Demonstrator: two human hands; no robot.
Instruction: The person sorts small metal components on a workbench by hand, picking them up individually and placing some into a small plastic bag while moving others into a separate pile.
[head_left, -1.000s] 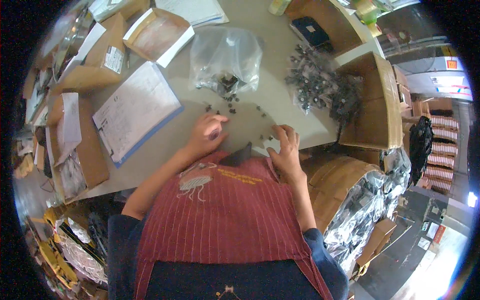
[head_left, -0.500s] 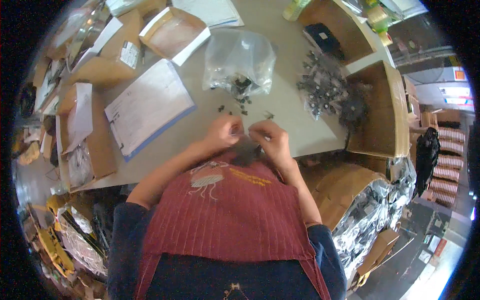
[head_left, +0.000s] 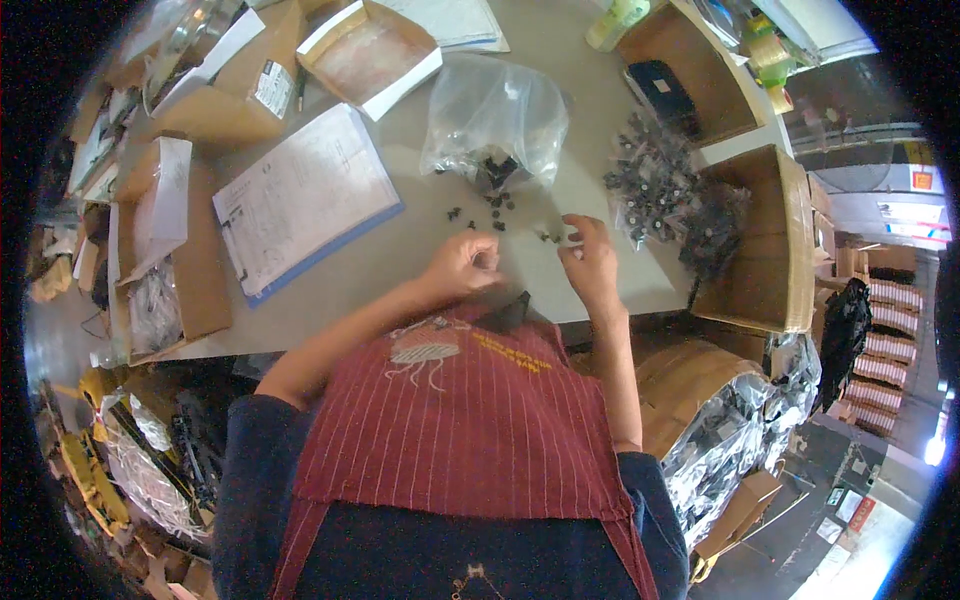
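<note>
Small black parts (head_left: 498, 204) are scattered on the table (head_left: 395, 250), most by the mouth of the clear bag (head_left: 492, 110), a few beside the right hand (head_left: 593, 264), whose thumb and forefinger are held parted. The left hand (head_left: 460, 262) is curled (whether anything is pinched cannot be told). Picking of loose parts seems in hand; a fine fingertip pinch is probably called for next.

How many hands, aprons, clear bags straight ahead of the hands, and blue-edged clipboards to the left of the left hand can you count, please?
Hands: 2 (left hand, right hand)
Dark red apron: 1
Clear bag: 1
Clipboard: 1
Total: 5
</note>
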